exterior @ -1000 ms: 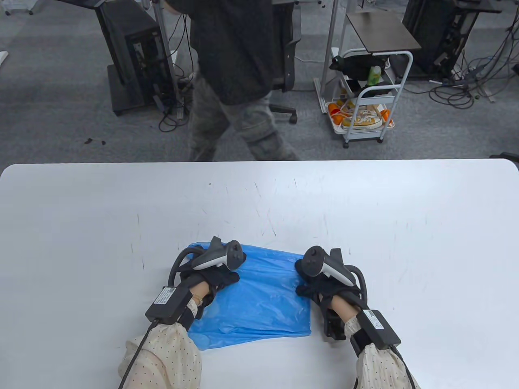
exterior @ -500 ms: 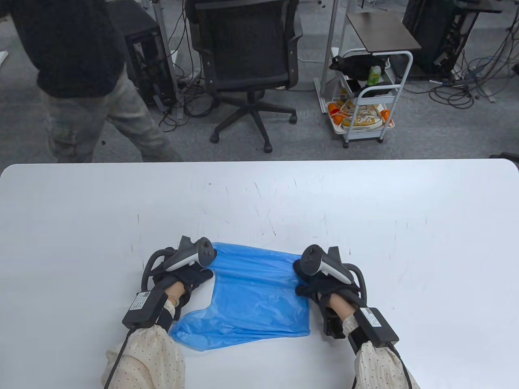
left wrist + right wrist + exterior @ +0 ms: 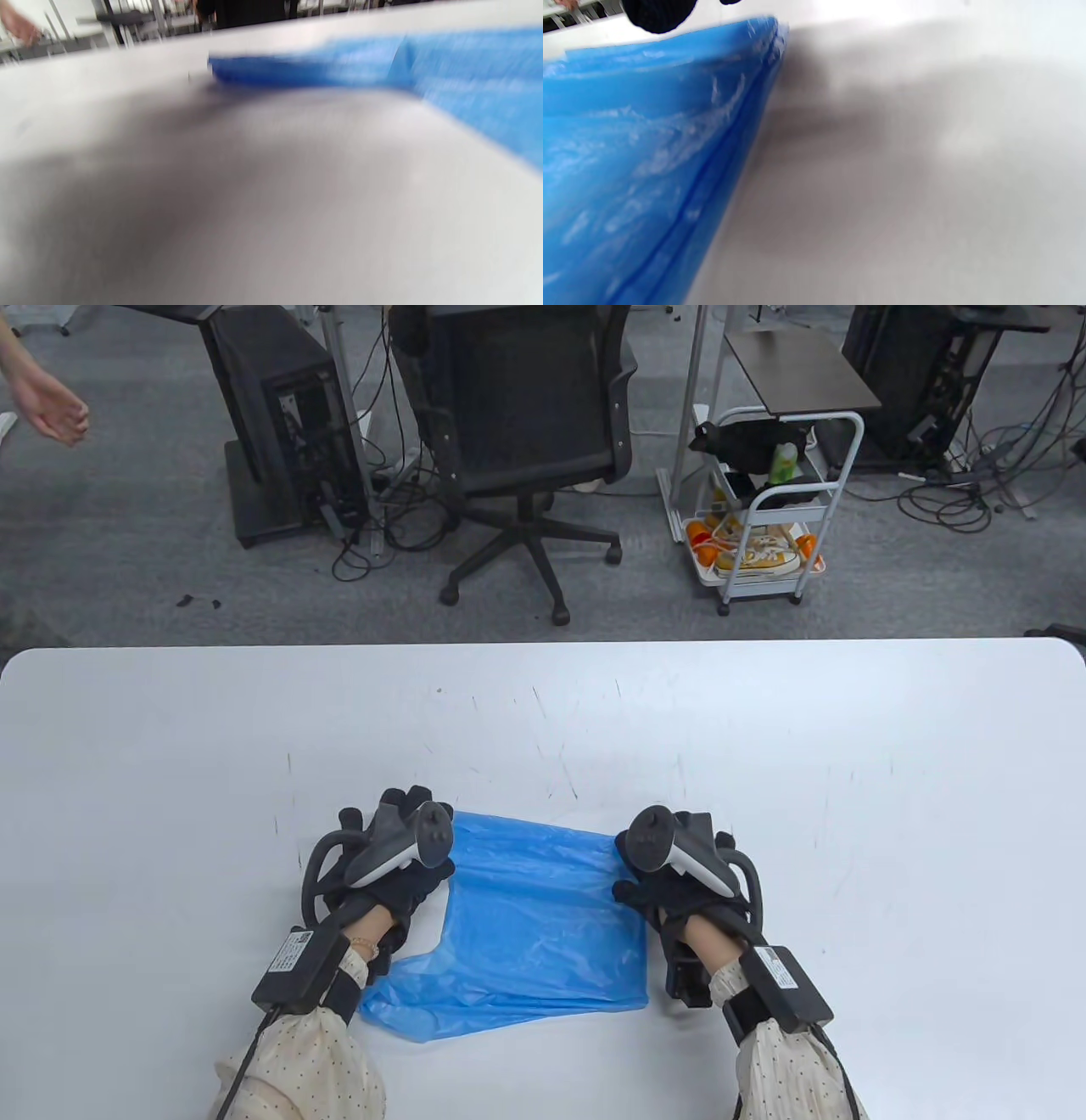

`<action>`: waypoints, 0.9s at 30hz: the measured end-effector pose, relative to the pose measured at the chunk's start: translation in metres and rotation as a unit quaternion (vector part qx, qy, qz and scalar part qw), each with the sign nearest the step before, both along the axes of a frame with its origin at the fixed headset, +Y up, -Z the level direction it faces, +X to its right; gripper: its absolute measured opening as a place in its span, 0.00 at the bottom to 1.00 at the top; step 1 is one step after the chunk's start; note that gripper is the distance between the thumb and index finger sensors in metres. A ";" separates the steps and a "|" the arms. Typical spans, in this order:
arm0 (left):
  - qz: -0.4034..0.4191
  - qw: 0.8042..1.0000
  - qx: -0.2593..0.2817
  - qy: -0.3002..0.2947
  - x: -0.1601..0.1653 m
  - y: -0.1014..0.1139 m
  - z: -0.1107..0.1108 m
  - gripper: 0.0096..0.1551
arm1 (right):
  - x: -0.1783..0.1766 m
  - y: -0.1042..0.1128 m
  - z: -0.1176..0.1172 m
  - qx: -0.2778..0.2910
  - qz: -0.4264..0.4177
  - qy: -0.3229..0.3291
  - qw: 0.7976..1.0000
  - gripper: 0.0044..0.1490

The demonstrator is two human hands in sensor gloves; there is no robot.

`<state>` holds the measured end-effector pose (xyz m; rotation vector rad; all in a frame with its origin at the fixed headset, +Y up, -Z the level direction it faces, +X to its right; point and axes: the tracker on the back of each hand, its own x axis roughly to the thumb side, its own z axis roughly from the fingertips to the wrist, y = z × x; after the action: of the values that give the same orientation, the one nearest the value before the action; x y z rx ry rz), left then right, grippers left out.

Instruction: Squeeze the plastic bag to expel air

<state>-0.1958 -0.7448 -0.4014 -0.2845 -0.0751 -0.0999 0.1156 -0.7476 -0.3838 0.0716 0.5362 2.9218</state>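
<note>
Table view. A blue plastic bag (image 3: 530,929) lies flat and crinkled on the white surface (image 3: 764,746), near its front edge, between the two gloved hands. The left hand (image 3: 397,865) rests at the bag's far left corner, its fingers (image 3: 407,802) spread apart and lying past the bag's edge on the surface; whether the palm presses the plastic cannot be told. The right hand (image 3: 674,882) rests at the bag's far right corner, touching its right edge; a tracker covers the fingers, so their state cannot be told. The bag's near left corner bulges outward beside the left wrist. Beyond the surface stand an office chair (image 3: 526,432), a white cart (image 3: 764,517) holding shoes, and a computer tower (image 3: 280,415).

Left wrist view. Blurred. The bag (image 3: 424,72) lies flat on the surface (image 3: 254,190), occupying the upper right of the view. The hand's fingers do not show.

Right wrist view. Blurred. The bag (image 3: 640,169) fills the left half, its seamed edge running diagonally across the surface (image 3: 925,169). One dark gloved fingertip (image 3: 657,12) hangs above the bag's far corner.
</note>
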 end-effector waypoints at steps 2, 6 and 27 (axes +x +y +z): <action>0.008 0.999 0.050 -0.003 0.004 0.017 0.013 0.43 | -0.003 0.010 0.008 0.032 0.019 0.002 0.999 0.44; 0.026 0.992 0.122 -0.021 0.008 0.042 0.047 0.43 | -0.008 0.027 0.032 0.117 0.034 -0.003 0.993 0.45; 0.068 0.981 0.179 -0.032 -0.021 0.016 0.137 0.44 | -0.010 0.020 0.129 0.264 0.054 0.022 0.963 0.45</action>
<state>-0.2171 -0.7293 -0.2647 0.0848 -0.1381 0.0145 0.1059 -0.7275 -0.2549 0.1785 -0.2551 3.0891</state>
